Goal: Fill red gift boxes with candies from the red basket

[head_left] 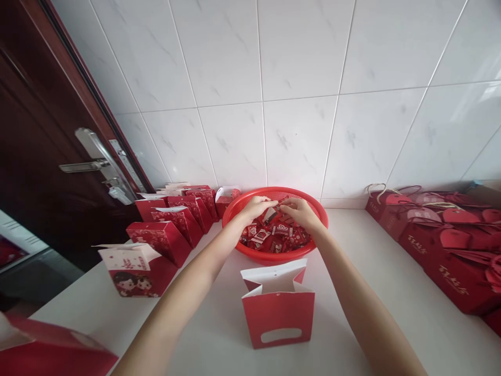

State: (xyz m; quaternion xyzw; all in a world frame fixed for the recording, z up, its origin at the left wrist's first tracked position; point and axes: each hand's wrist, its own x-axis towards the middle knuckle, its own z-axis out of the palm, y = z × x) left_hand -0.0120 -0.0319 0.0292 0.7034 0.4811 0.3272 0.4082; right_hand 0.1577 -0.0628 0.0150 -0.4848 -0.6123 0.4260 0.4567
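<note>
Both hands reach into a red plastic basket [275,256] filled with red-wrapped candies [274,240]. My left hand [257,207] is over its left half, with thumb and fingers pinched on a small wrapped candy [270,214] that looks partly white. My right hand [300,211] touches the same spot from the right, fingertips drawn together beside that candy; what they grip is too small to make out. In front of the basket, between my forearms, a red paper gift bag [279,316] stands upright with its top open. An oval cutout shows in its front.
Several red gift bags [156,243] stand in rows at left, and another red bag [50,347] is at the near left corner. Red boxes with rope handles [434,261] line the right side. A tiled wall [297,141] stands behind; a dark door [47,94] is at left.
</note>
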